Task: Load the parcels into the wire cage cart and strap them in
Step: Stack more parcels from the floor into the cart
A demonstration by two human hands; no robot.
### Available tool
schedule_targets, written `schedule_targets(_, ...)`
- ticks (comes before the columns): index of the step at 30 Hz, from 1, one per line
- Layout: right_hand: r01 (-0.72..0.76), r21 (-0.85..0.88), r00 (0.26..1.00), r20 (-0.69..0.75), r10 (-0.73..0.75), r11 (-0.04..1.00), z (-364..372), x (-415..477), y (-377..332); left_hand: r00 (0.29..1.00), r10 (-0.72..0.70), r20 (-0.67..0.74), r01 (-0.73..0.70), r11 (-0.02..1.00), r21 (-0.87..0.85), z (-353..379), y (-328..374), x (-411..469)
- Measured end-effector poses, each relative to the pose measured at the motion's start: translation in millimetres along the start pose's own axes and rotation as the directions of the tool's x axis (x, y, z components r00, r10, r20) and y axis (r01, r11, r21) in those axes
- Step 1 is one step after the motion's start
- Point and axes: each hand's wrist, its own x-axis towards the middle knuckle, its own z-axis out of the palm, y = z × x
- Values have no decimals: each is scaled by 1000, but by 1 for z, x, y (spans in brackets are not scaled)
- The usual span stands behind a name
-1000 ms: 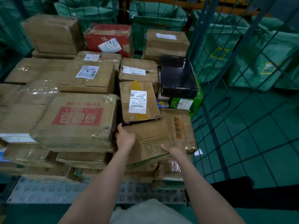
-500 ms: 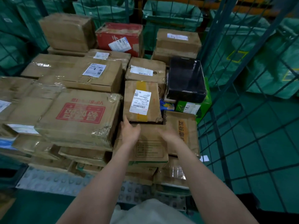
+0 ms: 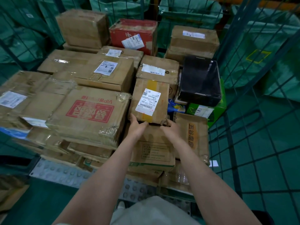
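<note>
Count: one red carton, one black box, one green box, at least twelve brown cardboard parcels (lower layers uncountable), one left hand, one right hand.

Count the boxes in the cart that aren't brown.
3. A red box at the back centre, a black box on the right, and a green box under the black one. Blue bits beside it and at the left edge are mostly hidden.

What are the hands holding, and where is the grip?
The small yellow-taped parcel, by its near edge: left hand at the left corner, right hand at the right corner.
</note>
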Motion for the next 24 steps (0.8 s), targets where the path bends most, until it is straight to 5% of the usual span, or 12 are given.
schedule_targets(6, -274, -177, 952, 87, 293, 945, 8, 2, 31, 975, -20, -219, 73, 969, 235, 2, -17, -20)
schedule_targets(20, -238, -92, 971, 14, 240, 967, 10, -10, 37, 995, 1, -102, -1, 1000, 4, -9, -13, -19)
schedule_targets(24, -167, -238, 985, -74, 153, 957, 15, -19, 24, 989, 22, -144, -25, 1000, -18, -6, -12, -27)
